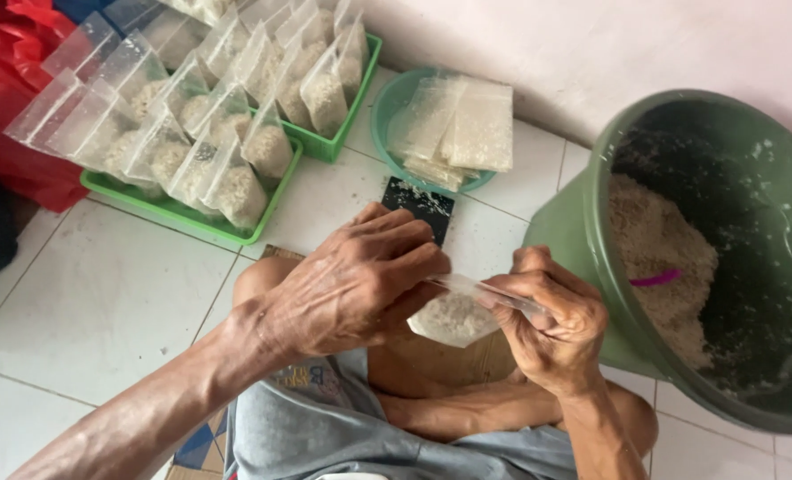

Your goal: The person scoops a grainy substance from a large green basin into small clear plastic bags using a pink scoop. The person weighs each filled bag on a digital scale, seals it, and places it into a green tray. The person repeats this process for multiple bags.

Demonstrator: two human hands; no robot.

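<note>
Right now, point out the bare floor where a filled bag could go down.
Bare white tile lies left of the left hand, below the green trays. A smaller patch sits between the trays and the green bowl. Crowded: both trays are packed with bags, the bowl holds flat bags, and the bucket hems in the right hand.

Dark green bucket [582, 231], bright green trays [182, 216], teal bowl [382, 124], clear pouch [456, 316], red bag [9, 53], white tiles [102, 293]

White tiled floor [102, 293] with thin grey grout lines, meeting a pale, slightly pinkish wall [591, 44] up top; soft, even daylight throughout.
</note>
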